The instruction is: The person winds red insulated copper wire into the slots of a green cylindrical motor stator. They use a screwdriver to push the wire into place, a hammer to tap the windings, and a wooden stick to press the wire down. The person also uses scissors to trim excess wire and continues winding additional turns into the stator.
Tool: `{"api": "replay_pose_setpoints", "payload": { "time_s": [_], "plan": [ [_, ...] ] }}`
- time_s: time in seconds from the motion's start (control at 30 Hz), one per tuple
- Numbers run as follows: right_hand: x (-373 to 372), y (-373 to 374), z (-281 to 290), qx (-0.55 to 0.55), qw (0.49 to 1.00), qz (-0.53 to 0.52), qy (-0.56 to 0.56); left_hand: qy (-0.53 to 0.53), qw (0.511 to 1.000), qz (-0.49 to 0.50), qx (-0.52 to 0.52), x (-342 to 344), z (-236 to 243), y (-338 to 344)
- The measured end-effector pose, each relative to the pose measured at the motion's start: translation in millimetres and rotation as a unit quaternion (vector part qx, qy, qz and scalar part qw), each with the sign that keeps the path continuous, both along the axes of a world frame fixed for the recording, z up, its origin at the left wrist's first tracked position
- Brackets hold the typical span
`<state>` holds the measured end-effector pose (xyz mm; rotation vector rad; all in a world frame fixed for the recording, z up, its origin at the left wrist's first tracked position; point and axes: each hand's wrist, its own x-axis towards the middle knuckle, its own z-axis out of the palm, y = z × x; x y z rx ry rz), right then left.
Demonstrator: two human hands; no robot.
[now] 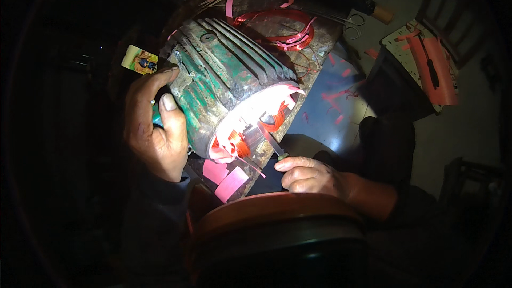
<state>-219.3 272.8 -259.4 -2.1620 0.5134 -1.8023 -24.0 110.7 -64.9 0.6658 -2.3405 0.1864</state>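
One ribbed motor casing [226, 66], green paint worn, lay on its side on the worktop [324, 37], between and beyond your hands, its open end angled toward your right. Your left hand [160, 130]: half-curled against the casing's flank; whether it also gripped the teal piece [157, 115] behind the thumb could not be told. Your right hand [312, 176]: closed round the handle of one flat blade [273, 141], tip at the casing's mouth. Inside: orange windings [276, 119], between your hands. Pink slips [232, 184]: just left of your right hand. Red wire coil [303, 41]: well beyond it. Handling, as judged: casing heavy, stiff, rough enough not to slip, best taken by its ribs; windings springy, their coating easily nicked.
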Motion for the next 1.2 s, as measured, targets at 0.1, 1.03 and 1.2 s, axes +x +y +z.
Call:
{"api": "replay_pose_setpoints", "payload": {
  "time_s": [0.1, 1.03, 1.2],
  "plan": [
    [3.4, 4.6, 12.3, -0.001, 1.0, -0.018, 0.002, 0.032, 0.999, -0.016, 0.011, -4.5, 0.0, -0.6],
    [-226.8, 41.9, 82.7, 0.361, 0.813, -0.456, -0.04, -0.004, 1.0, -0.003, -0.031, -6.4, 10.6, 2.9],
    [-224.3, 3.5, 83.9, 0.324, 0.82, -0.473, 0.006, -0.007, 0.998, -0.03, -0.059, -7.9, 13.7, -6.5]
  ]
}}
